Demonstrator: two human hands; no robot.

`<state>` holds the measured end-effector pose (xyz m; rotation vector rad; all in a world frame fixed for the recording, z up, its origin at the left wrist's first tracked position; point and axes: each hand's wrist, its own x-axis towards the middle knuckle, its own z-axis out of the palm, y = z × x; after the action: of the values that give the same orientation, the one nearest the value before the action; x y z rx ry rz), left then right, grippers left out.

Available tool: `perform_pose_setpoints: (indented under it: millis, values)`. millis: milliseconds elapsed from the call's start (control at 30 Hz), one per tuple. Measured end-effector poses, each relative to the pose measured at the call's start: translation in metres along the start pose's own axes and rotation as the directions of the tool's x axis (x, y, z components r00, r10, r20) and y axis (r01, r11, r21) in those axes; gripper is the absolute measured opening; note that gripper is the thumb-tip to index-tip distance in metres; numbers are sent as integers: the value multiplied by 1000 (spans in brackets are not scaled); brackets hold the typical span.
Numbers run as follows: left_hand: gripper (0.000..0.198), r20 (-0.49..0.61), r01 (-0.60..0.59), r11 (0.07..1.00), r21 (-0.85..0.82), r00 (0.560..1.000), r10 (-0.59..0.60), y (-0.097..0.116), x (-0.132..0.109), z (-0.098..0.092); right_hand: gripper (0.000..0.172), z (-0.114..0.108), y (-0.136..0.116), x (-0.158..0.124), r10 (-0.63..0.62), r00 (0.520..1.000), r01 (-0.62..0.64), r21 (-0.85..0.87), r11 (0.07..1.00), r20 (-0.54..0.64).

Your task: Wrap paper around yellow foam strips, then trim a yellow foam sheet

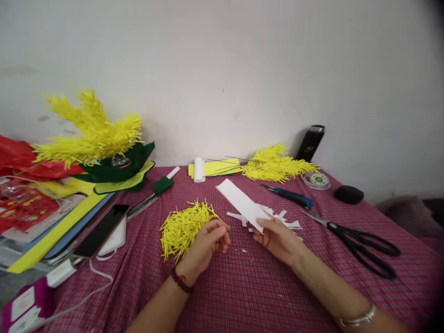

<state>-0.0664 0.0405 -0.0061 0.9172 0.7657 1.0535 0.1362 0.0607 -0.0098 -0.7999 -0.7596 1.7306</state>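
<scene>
While the right hand grasps a white paper strip to the right of the yellow shred pile, the left hand curls loosely at that pile's right edge; whether it grips a shred cannot be told.

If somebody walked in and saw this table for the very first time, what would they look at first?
Probably the big, bushy yellow plumes on the left, above the dark green pieces. Next might come the heap of thin yellow strips, beside the left hand. After that, perhaps the white strip in the right hand, near the middle.
</scene>
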Motion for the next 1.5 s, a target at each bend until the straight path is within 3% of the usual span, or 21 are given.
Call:
perform_pose_setpoints:
  millis: [133, 233, 300, 400, 500, 567, 633, 767, 833, 900, 1000, 1100, 1233, 1300, 1433, 1500]
  values:
    - [63, 257, -46, 991, 125, 966, 13, -8, -1, 8, 30, 10, 10, -12, 7, 999, -2, -114, 993, 43]
    - [65, 299, -37, 991, 130, 954, -3, -12, -2, 10, 34, 15, 11, -16, -64, 998, 66, -270, 961, 17]
    - [53, 195, -21, 993, 120, 981, -3, -13, -1, 11, 32, 16, 9, -18, -100, 995, 101, -344, 933, 23]
    - [34, -80, 17, 1000, -9, 997, -18, -10, 0, 12, 29, 17, 6, -23, -97, 993, 114, -425, 898, 62]
    - [17, -323, 72, 987, -147, 939, -116, -2, 2, 13, 22, 17, 4, -27, -24, 989, 88, -455, 886, 145]
    - [14, -404, 102, 975, -199, 898, -176, 5, 2, 14, 16, 16, 4, -29, -4, 971, 112, -440, 891, 240]
    - [16, -433, 132, 962, -240, 872, -228, 11, 2, 14, 25, 14, 3, -30, -34, 940, 180, -409, 895, 339]
    - [14, -405, 181, 941, -284, 868, -289, 15, -2, 15, 62, 11, 2, -34, -110, 873, 338, -426, 839, 475]
    - [13, -365, 195, 948, -250, 888, -279, 11, -3, 14, 69, 12, 4, -37, -137, 842, 429, -494, 757, 521]
    - [13, -310, 188, 968, -167, 922, -233, 4, -2, 11, 63, 14, 6, -40, -171, 816, 520, -572, 634, 553]
    - [16, -236, 139, 990, -28, 961, -142, -7, -1, 6, 37, 16, 10, -40, -169, 802, 577, -667, 471, 573]
    - [18, -197, 121, 991, 57, 974, -107, -12, 0, 2, 21, 16, 13, -38, -97, 808, 555, -695, 456, 582]
    - [22, -115, 138, 988, 70, 985, -130, -12, 1, -1, 29, 14, 14, -37, -92, 794, 558, -662, 500, 600]
    - [23, -100, 147, 988, 53, 985, -141, -11, 2, -2, 32, 12, 15, -36, -132, 799, 574, -679, 457, 586]
    - [20, -173, 190, 982, 2, 967, -187, -13, 3, -1, 18, 11, 15, -32, -279, 775, 631, -720, 290, 567]
    - [18, -191, 223, 974, -25, 956, -224, -14, 3, 2, 14, 12, 12, -32, -365, 759, 638, -728, 251, 539]
